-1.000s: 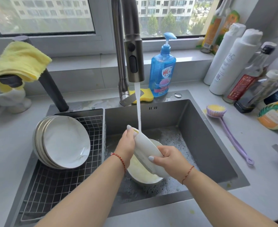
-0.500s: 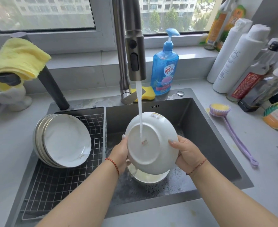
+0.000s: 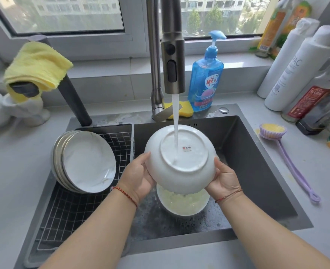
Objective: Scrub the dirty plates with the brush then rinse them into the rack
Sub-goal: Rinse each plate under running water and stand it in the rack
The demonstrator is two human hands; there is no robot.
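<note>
A white plate (image 3: 195, 171) is held upside down over the sink, its underside facing me, and the tap's water stream (image 3: 175, 121) lands on its base. My left hand (image 3: 140, 176) grips its left rim and my right hand (image 3: 223, 178) grips its right rim. Below it in the sink stands a plate (image 3: 181, 203) with yellowish suds. Several clean plates (image 3: 86, 162) lean on edge in the wire rack (image 3: 78, 208) at the left. The purple brush (image 3: 288, 158) lies on the counter to the right of the sink.
The dark sink (image 3: 253, 171) has foamy water on its floor. A steel tap (image 3: 172, 55) hangs above the middle. A blue soap bottle (image 3: 206, 80), a yellow sponge (image 3: 186, 110), several bottles (image 3: 296, 65) at the right and a yellow cloth (image 3: 37, 65) at the left stand around.
The plate has turned from edge-on under the stream to bottom-up, with its base facing me. Both hands shifted to its opposite rims and raised it slightly.
</note>
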